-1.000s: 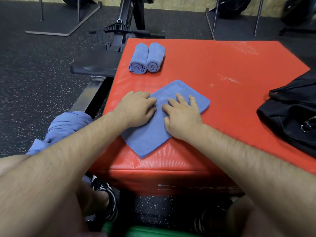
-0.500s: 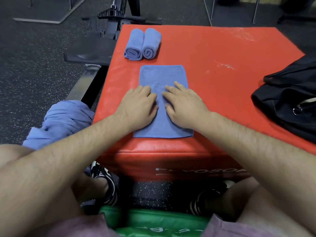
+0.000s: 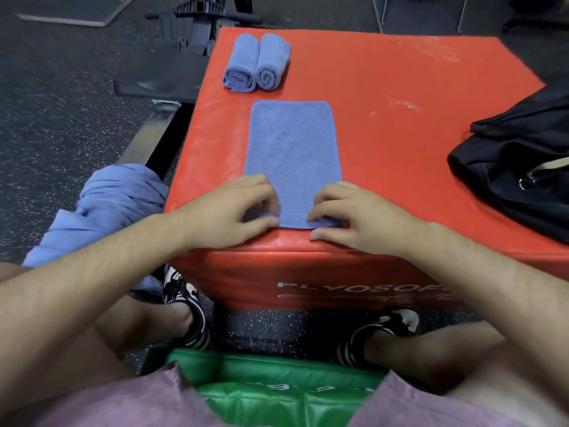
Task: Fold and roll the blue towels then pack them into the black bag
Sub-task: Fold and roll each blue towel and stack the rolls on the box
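White lettering on the front of the red padded vinyl box [image 3: 400, 97] reads "PLYOSOF", the rest hidden behind the right forearm; a smaller line beneath is blurred. The folded flat blue microfibre towel [image 3: 292, 158] lies on its top, near end at the front edge. The left hand [image 3: 234, 208] and right hand [image 3: 354, 214] each pinch a near corner, fingers curled. Two rolled blue towels [image 3: 257, 63] lie touching at the far left. The black fabric bag [image 3: 517, 177] is cut off at right. A loose heap of blue cloth [image 3: 104, 208] sits at the left, beside the box.

Left hand [image 3: 234, 211] and right hand [image 3: 354, 215] low, fingers [image 3: 264, 221] curled, pinching.
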